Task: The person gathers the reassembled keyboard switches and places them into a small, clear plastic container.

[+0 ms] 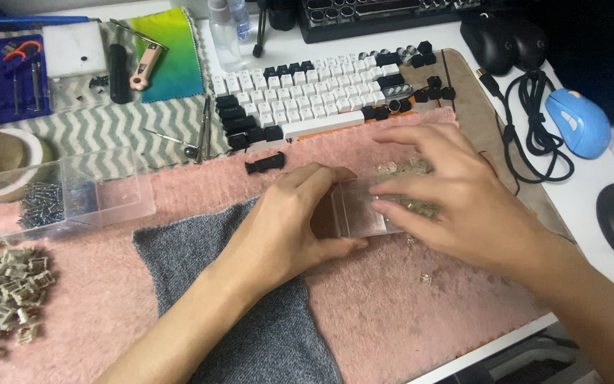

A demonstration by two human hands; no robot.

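Observation:
My left hand point(286, 224) grips the near end of a small clear plastic box point(360, 210) lying on the pink fuzzy mat point(406, 313). Over the box's far end rests my right hand point(456, 192), fingers spread flat over a heap of small clear keyboard switch parts point(399, 168). A few loose clear parts lie on the mat by my right wrist point(426, 279). Beneath my left forearm lies a grey knitted cloth point(200, 263).
A white and black keyboard point(307, 96) lies beyond the hands, with a black keycap puller point(264, 164) before it. At left: a clear box of metal springs point(65, 195), a pile of beige switches point(1, 299), a blue tool tray point(12, 78). At right: a blue mouse point(578, 121) and cable.

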